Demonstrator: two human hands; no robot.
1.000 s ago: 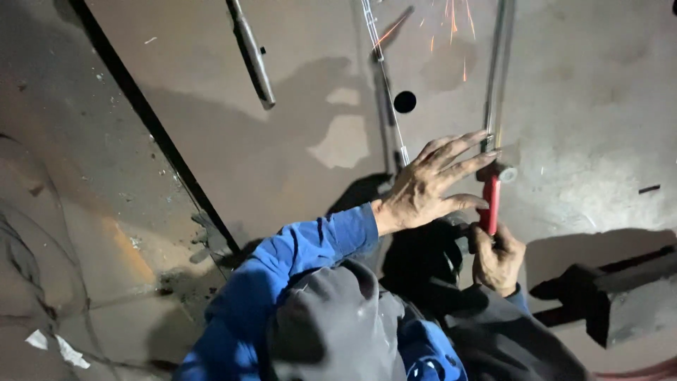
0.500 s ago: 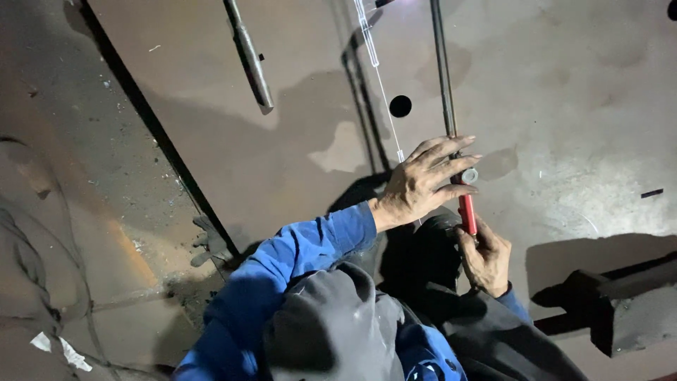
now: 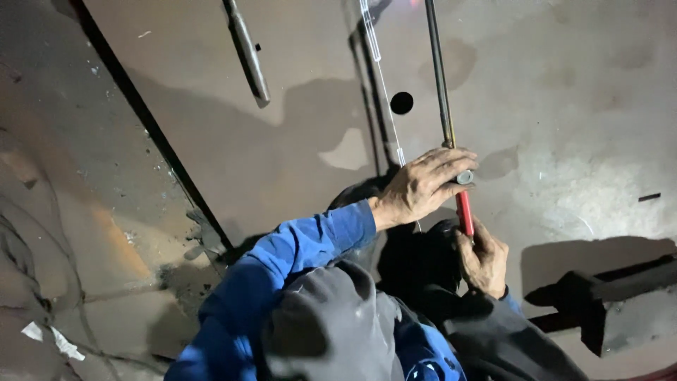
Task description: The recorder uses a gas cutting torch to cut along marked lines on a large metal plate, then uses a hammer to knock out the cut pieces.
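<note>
On the grey metal sheet (image 3: 282, 162), the left hand (image 3: 423, 187) grips a thin rod (image 3: 438, 77); the right hand (image 3: 483, 257) clasps its red handle (image 3: 464, 212), steadying it.

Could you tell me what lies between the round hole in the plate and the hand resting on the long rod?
In the head view, only bare grey plate separates the hole from the left hand; the thin white line runs just beside that stretch.

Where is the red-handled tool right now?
Head view, right of centre: the red-handled tool stands between the left hand above and right hand below, under the long metal rod.
</note>
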